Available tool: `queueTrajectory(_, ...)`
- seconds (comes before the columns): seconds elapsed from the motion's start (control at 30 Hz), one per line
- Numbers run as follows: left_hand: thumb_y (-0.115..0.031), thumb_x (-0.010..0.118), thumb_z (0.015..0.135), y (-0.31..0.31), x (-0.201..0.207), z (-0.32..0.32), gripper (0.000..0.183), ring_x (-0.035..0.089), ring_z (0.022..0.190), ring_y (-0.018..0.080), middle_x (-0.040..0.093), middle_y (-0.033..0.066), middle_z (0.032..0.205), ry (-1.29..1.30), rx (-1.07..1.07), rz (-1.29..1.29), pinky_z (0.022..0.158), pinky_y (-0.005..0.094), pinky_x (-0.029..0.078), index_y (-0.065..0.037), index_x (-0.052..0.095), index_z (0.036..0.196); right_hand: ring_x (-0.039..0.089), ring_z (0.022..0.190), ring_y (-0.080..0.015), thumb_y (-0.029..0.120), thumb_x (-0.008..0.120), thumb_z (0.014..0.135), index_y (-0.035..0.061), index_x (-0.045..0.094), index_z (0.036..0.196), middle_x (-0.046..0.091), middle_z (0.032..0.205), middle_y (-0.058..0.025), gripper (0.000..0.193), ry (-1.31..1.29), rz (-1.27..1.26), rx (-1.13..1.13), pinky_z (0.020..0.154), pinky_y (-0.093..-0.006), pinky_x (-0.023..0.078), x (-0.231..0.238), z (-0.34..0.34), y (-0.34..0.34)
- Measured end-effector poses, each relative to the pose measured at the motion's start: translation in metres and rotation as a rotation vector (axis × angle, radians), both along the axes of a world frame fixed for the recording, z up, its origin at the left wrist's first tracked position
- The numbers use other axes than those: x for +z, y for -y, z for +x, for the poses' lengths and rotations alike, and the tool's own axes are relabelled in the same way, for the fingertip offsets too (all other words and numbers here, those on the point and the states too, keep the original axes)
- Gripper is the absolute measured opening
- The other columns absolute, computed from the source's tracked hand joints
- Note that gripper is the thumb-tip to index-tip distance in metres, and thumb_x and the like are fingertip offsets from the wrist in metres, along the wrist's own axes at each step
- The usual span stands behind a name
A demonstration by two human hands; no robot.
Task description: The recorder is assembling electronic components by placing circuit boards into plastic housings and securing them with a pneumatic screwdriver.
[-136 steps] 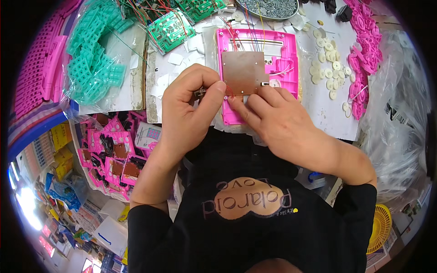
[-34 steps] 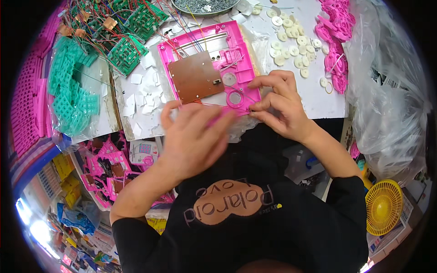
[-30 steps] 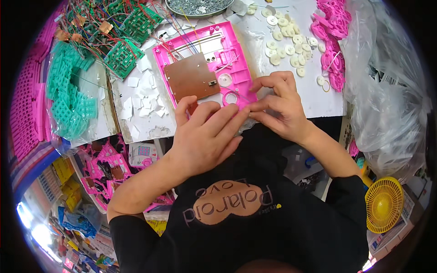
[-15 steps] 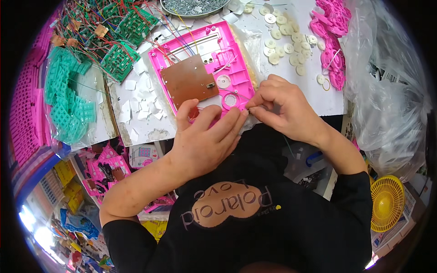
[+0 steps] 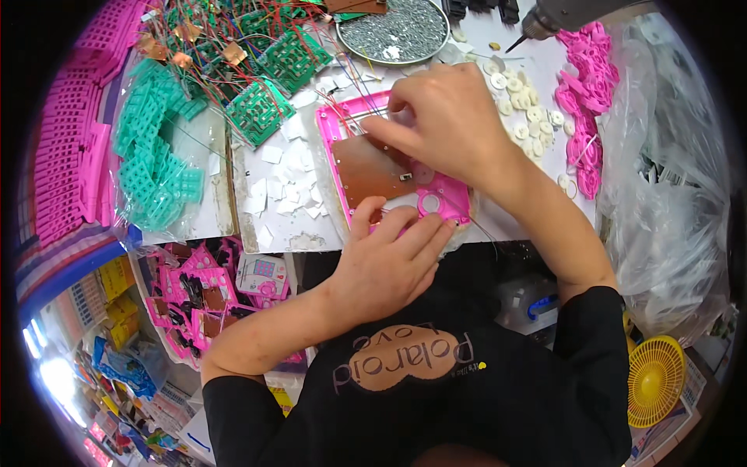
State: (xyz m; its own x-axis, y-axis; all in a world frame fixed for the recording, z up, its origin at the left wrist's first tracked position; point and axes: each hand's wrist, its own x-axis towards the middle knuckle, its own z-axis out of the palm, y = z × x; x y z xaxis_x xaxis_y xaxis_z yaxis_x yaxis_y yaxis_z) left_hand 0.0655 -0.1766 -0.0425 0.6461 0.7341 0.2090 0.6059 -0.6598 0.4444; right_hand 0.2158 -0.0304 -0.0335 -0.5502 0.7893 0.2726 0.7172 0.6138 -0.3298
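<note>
A pink plastic casing point(image 5: 325, 128) lies on the table in front of me, with a brown circuit board point(image 5: 362, 167) set inside it. My left hand point(image 5: 393, 261) rests on the casing's near edge, fingers stretched out and holding nothing. Over the far side of the casing reaches my right hand point(image 5: 447, 117). Its thumb and index finger are apart above the board's far edge, and the other fingers are partly hidden. A round pink ring point(image 5: 429, 204) shows beside the left fingertips. From the near right corner a thin grey wire point(image 5: 484, 227) sticks out.
Green circuit boards point(image 5: 261, 113) with wires and teal plastic grids point(image 5: 152, 148) lie at left. Behind stands a bowl of screws point(image 5: 393, 31), near an electric screwdriver point(image 5: 537, 25). White discs point(image 5: 529, 101), pink parts point(image 5: 587, 78) and plastic bags point(image 5: 661, 210) are at right.
My right hand has left the casing's near right corner and moved away from me over its far side. My left hand stays on the near edge. The view has shifted, bringing the screwdriver in.
</note>
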Motion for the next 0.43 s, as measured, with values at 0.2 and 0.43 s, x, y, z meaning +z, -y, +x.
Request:
queueTrajectory(0.2, -0.019, 0.075, 0.078, -0.004, 0.001, -0.006, 0.047, 0.055, 0.108, 0.0250, 0.062, 0.0047, 0.119, 0.127, 0.000, -0.076, 0.100, 0.0499, 0.037, -0.009, 0.066, 0.123, 0.065, 0.063, -0.0316, 0.029, 0.070, 0.079, 0.0085, 0.070, 0.072, 0.066, 0.065, -0.0101, 0.022, -0.115, -0.067, -0.062, 0.071, -0.0462, 0.043, -0.018, -0.010, -0.005)
queueTrajectory(0.43, -0.011, 0.069, 0.091, -0.105, -0.007, -0.081, 0.012, 0.062, 0.080, 0.0229, 0.068, 0.0102, 0.090, 0.243, 0.672, -0.001, 0.074, 0.0338, 0.049, -0.004, 0.069, 0.101, 0.068, 0.091, -0.0306, 0.027, 0.078, 0.073, 0.0119, 0.071, 0.084, 0.073, 0.083, -0.0083, 0.020, -0.247, 0.041, 0.166, 0.082, -0.0515, 0.045, -0.019, -0.004, 0.011)
